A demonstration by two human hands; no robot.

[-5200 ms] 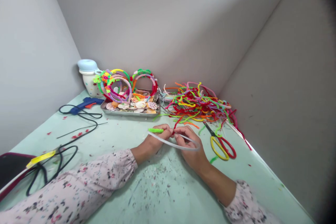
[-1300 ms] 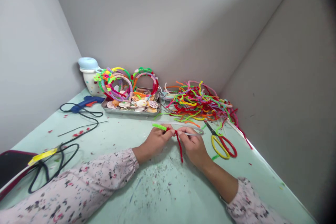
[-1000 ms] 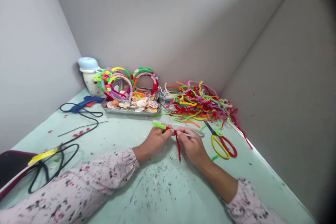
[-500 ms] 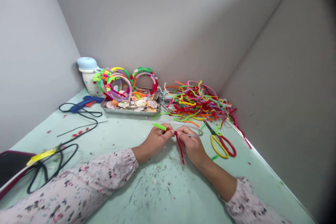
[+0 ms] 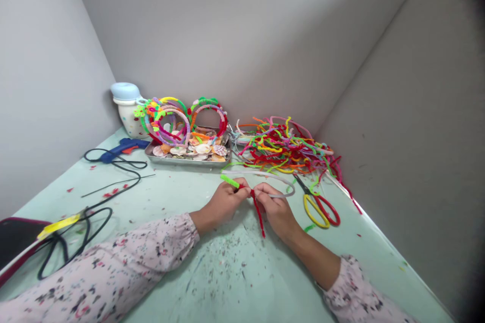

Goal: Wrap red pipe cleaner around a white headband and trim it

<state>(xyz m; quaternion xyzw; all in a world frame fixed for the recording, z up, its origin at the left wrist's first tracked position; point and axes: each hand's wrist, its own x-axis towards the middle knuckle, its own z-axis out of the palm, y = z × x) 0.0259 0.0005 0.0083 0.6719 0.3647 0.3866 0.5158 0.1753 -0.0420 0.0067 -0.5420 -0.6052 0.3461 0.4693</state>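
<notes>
We see a smooth, plastic-looking headband [image 5: 281, 196], a fuzzy red pipe cleaner [image 5: 259, 216], a far-left shiny metal tray [image 5: 189, 162] and a matt far wall [image 5: 227, 35].

I watch remotely: left arm [image 5: 113, 262] from eight o'clock, right arm [image 5: 320, 262] from four; left hand [image 5: 224, 201], right hand [image 5: 278, 210] both pinching, nearly touching.

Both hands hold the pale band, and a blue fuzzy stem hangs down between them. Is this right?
Only the colour is wrong: in the head view, the fuzzy stem hanging between the left hand and the right hand is red. Both hold the pale band.
</notes>
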